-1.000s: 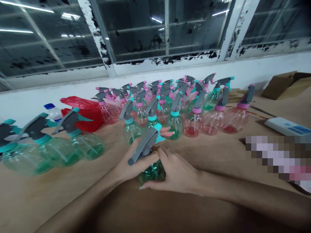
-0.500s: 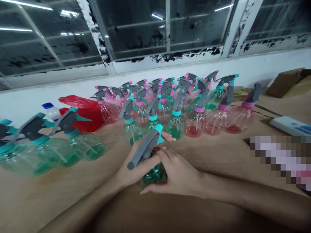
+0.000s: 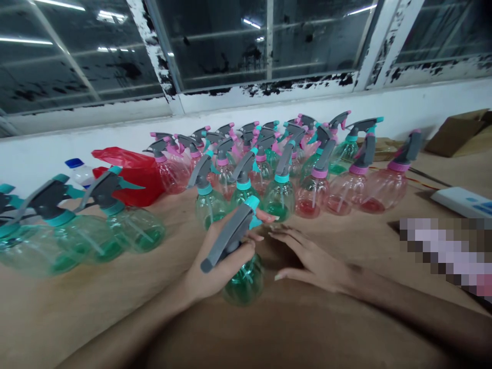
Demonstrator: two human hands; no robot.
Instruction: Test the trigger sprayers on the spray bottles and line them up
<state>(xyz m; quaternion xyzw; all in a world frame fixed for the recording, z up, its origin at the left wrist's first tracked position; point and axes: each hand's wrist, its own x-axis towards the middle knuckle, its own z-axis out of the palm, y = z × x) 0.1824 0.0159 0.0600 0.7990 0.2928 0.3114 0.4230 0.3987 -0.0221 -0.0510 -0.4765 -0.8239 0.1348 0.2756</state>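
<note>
A spray bottle (image 3: pixel 245 282) with a clear green body and a grey and teal trigger head stands on the table in front of me. My left hand (image 3: pixel 219 256) is wrapped round its neck, below the head, so the collar is hidden. Just to the right, my right hand (image 3: pixel 311 256) is apart from the bottle, low over the table, with fingers spread and nothing in them. Behind the hands is a front row of spray bottles, among them a green one (image 3: pixel 280 202) and a pink one (image 3: pixel 312 197).
Many more pink and green spray bottles crowd the back by the wall. Several green ones (image 3: pixel 136 230) stand at left, near a red plastic bag (image 3: pixel 142 184) and a blue-capped bottle (image 3: pixel 80 174). At right are a white device (image 3: pixel 463 200), wires and a cardboard box (image 3: pixel 457 133).
My right hand has let go of the spray bottle's body and moved to the right, its fingers opening. My left hand keeps its hold in nearly the same place.
</note>
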